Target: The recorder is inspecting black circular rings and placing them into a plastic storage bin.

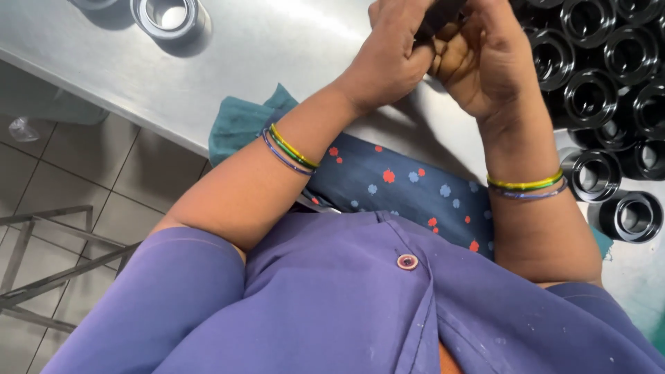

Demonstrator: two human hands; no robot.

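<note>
My left hand (388, 59) and my right hand (481, 62) are pressed together over the steel table (277, 48) at the top of the view. Between their curled fingers sits a small dark part (436, 17), mostly hidden and cut off by the frame's top edge. Both hands seem to grip it. Each wrist carries thin green, yellow and purple bangles (291, 149). To the right of my right hand stand several black ring-shaped parts (589, 97), packed close together.
A grey metal ring (170, 17) stands at the table's far left. A teal cloth (239, 125) hangs over the table edge by my blue flowered garment. Tiled floor and a metal frame (48, 256) lie below left.
</note>
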